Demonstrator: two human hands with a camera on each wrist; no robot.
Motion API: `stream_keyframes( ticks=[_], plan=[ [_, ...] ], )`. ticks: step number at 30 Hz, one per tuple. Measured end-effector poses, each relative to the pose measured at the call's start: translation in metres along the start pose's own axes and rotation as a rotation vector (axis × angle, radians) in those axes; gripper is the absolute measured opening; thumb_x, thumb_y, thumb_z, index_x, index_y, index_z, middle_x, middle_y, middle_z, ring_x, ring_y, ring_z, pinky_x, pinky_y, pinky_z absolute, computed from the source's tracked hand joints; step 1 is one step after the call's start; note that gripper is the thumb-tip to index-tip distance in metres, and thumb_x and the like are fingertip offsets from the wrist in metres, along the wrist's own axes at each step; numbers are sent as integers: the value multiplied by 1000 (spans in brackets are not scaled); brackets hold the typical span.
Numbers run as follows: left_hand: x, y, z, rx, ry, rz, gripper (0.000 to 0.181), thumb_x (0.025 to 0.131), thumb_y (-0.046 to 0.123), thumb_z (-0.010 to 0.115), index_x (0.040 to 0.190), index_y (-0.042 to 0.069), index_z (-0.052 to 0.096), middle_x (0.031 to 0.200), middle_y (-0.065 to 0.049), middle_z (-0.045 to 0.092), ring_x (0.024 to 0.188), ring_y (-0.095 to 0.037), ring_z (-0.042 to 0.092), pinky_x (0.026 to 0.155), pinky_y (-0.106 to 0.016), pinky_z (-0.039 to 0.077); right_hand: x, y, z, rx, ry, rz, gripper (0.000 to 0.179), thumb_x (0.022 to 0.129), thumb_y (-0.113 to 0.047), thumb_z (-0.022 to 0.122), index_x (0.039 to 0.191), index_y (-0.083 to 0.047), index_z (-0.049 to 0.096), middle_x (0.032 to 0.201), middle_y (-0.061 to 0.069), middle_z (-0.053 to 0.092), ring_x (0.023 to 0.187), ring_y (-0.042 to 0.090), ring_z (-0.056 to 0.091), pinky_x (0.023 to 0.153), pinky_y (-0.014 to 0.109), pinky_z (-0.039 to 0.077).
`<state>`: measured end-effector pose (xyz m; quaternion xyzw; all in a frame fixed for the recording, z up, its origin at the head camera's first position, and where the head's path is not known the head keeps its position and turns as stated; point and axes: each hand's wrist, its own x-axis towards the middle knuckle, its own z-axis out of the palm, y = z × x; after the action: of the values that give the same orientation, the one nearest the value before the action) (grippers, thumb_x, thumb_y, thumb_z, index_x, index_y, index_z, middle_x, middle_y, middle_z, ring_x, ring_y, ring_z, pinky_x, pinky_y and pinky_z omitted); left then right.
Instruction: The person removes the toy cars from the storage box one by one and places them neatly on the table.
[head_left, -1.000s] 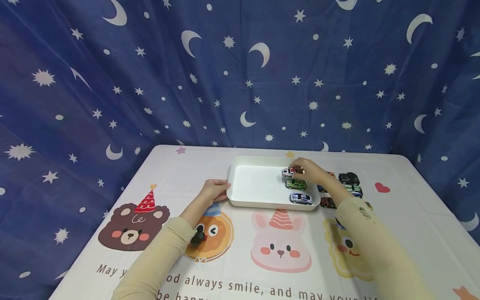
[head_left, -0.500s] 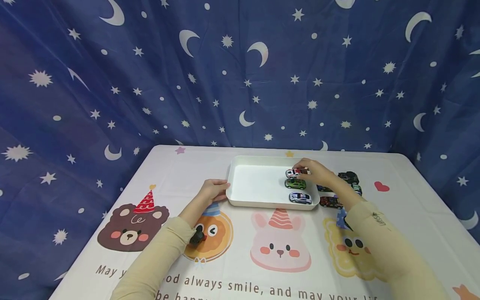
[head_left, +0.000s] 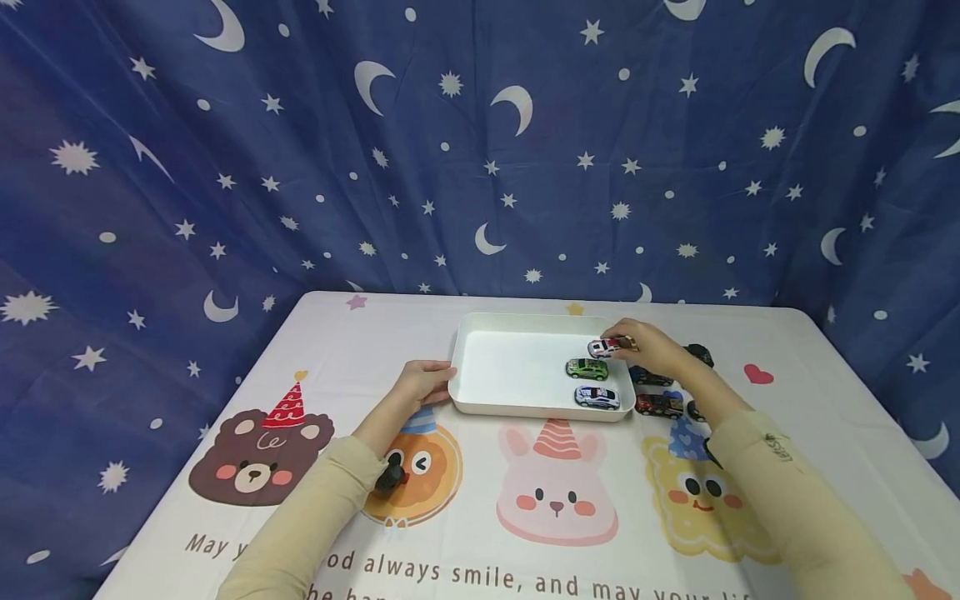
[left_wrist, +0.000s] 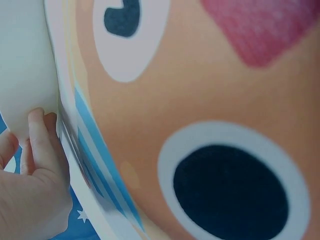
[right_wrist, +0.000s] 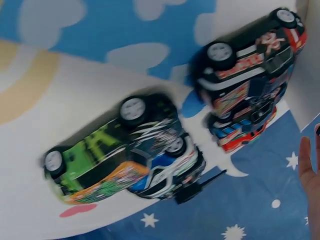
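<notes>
With its thumb and fingers, the left hand (head_left: 420, 383) grips the left rim of a shallow white tray (head_left: 510, 409); the left wrist view also shows the fingers (left_wrist: 44, 135) at the tray's edge. At the tray's back right, the right hand (head_left: 647, 346) pinches a white and red toy car (head_left: 602, 347). Whether that car touches the tray floor I cannot tell. Just in front of it, inside the tray, are a green toy car (head_left: 587, 368) and a white and blue toy car (head_left: 597, 397). Only a sliver of the right hand shows in the right wrist view.
Right of the tray stand several more toy cars, partly behind the right arm: a black and red car (head_left: 660, 405), a dark blue car (head_left: 651, 376), a black car (head_left: 699, 354), a green and orange car (right_wrist: 95, 167). A small black object (head_left: 391, 473) lies by the left forearm.
The right hand has moved right with the white and red car, from above the green car's left part toward the tray's right wall. The left hand keeps its grip on the tray.
</notes>
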<state>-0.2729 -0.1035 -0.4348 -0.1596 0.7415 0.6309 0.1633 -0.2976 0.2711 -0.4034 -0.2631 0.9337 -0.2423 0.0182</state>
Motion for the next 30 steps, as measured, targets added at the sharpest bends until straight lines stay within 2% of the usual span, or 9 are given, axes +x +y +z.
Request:
stream_keyframes(
  ticks=[5,7,11,19,26,30],
  plan=[
    [1,-1,-1,19,11,5,38,91,13,62,126,-1,56,119,-21,62,69,-7,64,66,-20,60,-9,6,-4,-30,10,20,32,87,-3,65,117,5,61,110,21,62,93,30,57,78,45,53],
    [1,-1,-1,26,12,5,38,91,13,62,126,-1,56,119,-21,62,70,-8,64,67,-20,60,-13,8,-5,-33,17,39,32,87,-4,65,117,5,60,111,21,62,99,32,58,85,48,54],
    [1,-1,-1,26,10,5,39,92,13,62,127,-1,55,121,-22,61,71,-8,64,69,-21,61,-20,12,-7,-26,20,75,33,87,-4,64,118,6,60,111,23,62,101,35,58,89,52,53],
    [2,-1,2,5,1,0,39,92,13,62,127,-2,55,120,-22,61,71,-8,64,70,-23,61,-34,24,-10,-48,51,105,32,87,-7,65,117,4,61,106,20,63,89,27,57,78,44,54],
    [2,-2,1,1,1,-3,38,92,12,62,126,-2,56,120,-21,61,74,-10,66,71,-23,61,-48,32,-17,-73,69,115,33,89,-7,63,119,6,58,113,25,61,104,40,58,91,56,51],
    [1,-2,0,-6,1,-6,38,92,12,62,126,-2,56,121,-22,61,79,-12,68,72,-24,61,-55,37,-22,-85,82,114,34,88,-6,63,119,7,57,114,27,60,106,42,57,91,57,50]
  ],
)
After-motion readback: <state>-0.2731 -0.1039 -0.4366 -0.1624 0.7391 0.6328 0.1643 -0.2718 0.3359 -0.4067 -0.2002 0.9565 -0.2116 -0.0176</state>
